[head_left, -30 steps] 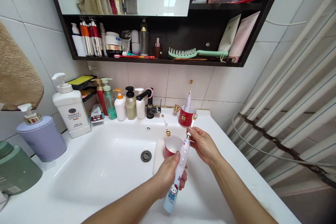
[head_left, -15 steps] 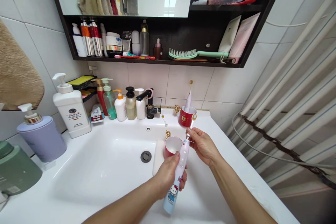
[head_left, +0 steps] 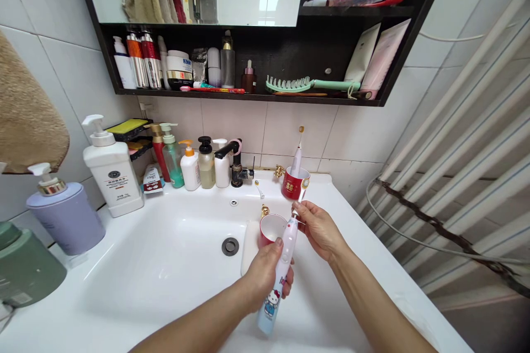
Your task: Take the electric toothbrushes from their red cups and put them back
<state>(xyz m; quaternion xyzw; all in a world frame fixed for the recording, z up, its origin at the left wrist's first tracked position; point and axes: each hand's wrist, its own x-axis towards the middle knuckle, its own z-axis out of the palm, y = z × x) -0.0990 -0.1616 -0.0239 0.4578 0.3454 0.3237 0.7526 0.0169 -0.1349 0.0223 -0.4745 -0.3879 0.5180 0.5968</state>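
My left hand (head_left: 267, 276) is wrapped round the pink and light-blue handle (head_left: 289, 240) of an electric toothbrush, which tilts up to the right over the sink. At its top end, my right hand (head_left: 318, 227) pinches the white brush head (head_left: 303, 190) near its base. Just behind the handle, a red cup (head_left: 267, 237) with a white inside stands in the sink on a pale soap-shaped tray (head_left: 249, 248). On the rim behind my right hand, another red cup (head_left: 292, 186) holds a second toothbrush (head_left: 297, 161) upright.
The white sink (head_left: 165, 253) has a dark drain (head_left: 230, 246). A black faucet (head_left: 237, 168) and several pump bottles (head_left: 190, 170) line the back. A dark shelf (head_left: 248, 98) with toiletries hangs above. White pipes (head_left: 455, 138) run along the right, and a purple bottle (head_left: 68, 218) stands at left.
The toothbrush and the fingertips of both my hands have shifted very slightly up and to the left. My grip on the handle and brush head is the same.
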